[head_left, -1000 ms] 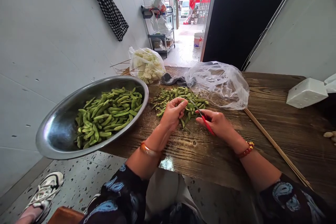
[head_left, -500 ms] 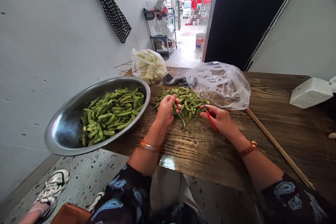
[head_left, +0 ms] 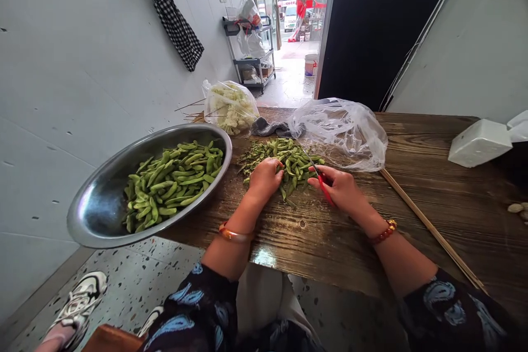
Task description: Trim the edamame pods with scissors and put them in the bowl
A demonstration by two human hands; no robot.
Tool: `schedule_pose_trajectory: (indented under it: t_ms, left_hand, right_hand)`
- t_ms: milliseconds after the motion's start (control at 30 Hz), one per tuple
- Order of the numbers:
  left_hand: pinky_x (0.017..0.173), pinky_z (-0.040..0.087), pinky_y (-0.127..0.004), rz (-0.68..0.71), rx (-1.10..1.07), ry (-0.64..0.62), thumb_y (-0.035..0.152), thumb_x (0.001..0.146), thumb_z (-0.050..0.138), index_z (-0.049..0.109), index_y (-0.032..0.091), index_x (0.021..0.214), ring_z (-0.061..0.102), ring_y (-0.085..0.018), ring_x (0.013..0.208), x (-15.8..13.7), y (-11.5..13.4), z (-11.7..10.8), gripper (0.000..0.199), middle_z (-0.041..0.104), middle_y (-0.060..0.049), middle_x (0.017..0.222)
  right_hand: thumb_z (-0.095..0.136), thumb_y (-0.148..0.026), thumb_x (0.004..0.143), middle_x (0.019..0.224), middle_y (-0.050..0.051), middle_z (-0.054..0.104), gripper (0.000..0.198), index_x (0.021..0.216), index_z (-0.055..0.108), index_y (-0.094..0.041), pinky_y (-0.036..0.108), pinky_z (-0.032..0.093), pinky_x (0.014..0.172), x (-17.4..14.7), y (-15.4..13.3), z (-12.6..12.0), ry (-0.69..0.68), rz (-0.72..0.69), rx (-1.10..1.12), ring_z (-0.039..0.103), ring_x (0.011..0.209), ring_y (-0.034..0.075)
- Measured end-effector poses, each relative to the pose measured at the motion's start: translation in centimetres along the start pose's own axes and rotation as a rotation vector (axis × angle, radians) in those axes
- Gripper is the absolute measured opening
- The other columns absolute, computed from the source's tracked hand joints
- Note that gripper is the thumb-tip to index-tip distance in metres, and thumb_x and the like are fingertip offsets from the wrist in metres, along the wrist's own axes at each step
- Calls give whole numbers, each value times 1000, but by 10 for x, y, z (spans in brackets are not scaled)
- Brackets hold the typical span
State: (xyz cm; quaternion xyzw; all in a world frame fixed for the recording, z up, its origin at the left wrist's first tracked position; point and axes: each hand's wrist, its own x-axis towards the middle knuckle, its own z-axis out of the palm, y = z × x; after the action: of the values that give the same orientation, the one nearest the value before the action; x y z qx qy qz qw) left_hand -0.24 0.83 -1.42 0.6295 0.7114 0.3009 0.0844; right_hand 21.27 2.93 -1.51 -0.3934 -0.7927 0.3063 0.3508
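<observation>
On the wooden table lies a heap of green soybean pods [head_left: 295, 159], with small trimmings at its left side. My left hand [head_left: 266, 177] is down at the near left edge of this heap, back of the hand up and fingers curled in. Whatever its fingertips pinch is hidden from me. My right hand [head_left: 340, 187] grips red-handled scissors [head_left: 324, 187], their dark blades pointing up and left over the heap's right side. To the left, a large steel basin [head_left: 103, 198] holds many more pods [head_left: 173, 184].
Behind the heap are a clear bag of pale florets [head_left: 231, 107], a grey cloth [head_left: 272, 127] and a crumpled plastic bag [head_left: 342, 132]. Thin wooden sticks [head_left: 433, 231] run along the right. A white box [head_left: 478, 143] stands farther right. Someone's shoe [head_left: 84, 300] shows at lower left.
My left hand has dropped from above the heap to its near edge and turned back side up. My right hand keeps the scissors in nearly the same place. The view has shifted slightly.
</observation>
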Motion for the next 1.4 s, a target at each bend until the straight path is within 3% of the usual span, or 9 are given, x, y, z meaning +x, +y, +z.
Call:
schedule_pose_trajectory:
  t_ms: [100,167,300,400,500,800,900,1200,1400]
  left_hand:
    - [71,42,-27,-19,-174,36,18,70,64,66,17,70,57,-18,77,2,1,-3,2,62,-6,77]
    - [60,39,-24,-80,-436,22,23,69,67,65,16,71,52,-13,62,3,3,-5,7,56,-1,64]
    - [41,22,-18,-258,-1038,-151,35,66,73,61,16,82,33,-5,39,-1,11,-7,28,37,9,49]
    - [39,18,-16,-299,-1214,-248,34,60,80,59,15,83,33,-2,38,-5,16,-8,37,46,7,53]
    - [38,20,-16,-281,-1230,-308,34,60,81,61,13,83,35,-1,38,-7,20,-9,37,53,4,59]
    - [40,24,-16,-159,-1110,-397,32,66,76,63,12,78,34,-2,41,-12,26,-10,27,50,5,53]
    - [40,23,-16,-171,-1106,-399,35,66,77,63,13,78,34,-2,40,-13,26,-10,29,52,4,54]
    - [40,12,-20,-187,-1069,-465,44,65,77,66,11,79,25,-2,39,-14,23,-8,38,37,7,44]
    - [38,18,-17,-182,-1098,-433,43,66,76,61,12,80,31,-2,38,-13,25,-8,37,43,7,49]
  right_hand:
    - [59,-52,81,61,-2,56,48,110,69,-15,24,36,55,0,0,0,0,-3,-10,47,56,12]
    - [59,-52,81,62,-1,57,49,111,69,-15,24,37,55,0,-1,0,-4,-3,-12,48,57,12]
    - [59,-53,81,64,0,59,50,112,69,-15,25,39,56,-1,-2,0,-20,3,-19,49,59,13]
    - [59,-52,81,66,0,60,50,114,68,-16,25,40,57,-1,-1,0,-54,-21,-27,50,60,14]
    - [61,-52,79,69,0,61,48,114,68,-19,26,42,60,-1,1,1,-86,-66,-48,50,62,14]
    - [64,-49,79,81,4,66,48,115,66,-18,29,44,65,-3,0,2,-123,-85,-61,54,69,17]
    - [62,-50,81,76,3,63,47,114,66,-17,28,43,63,-3,-1,1,-129,-90,-61,51,66,16]
    - [62,-50,81,67,0,57,45,109,69,-16,25,38,58,-3,-3,-3,-143,-113,-80,45,59,13]
    - [63,-48,79,64,-2,57,46,110,70,-15,24,37,56,-3,-2,-1,-137,-31,-14,46,58,12]
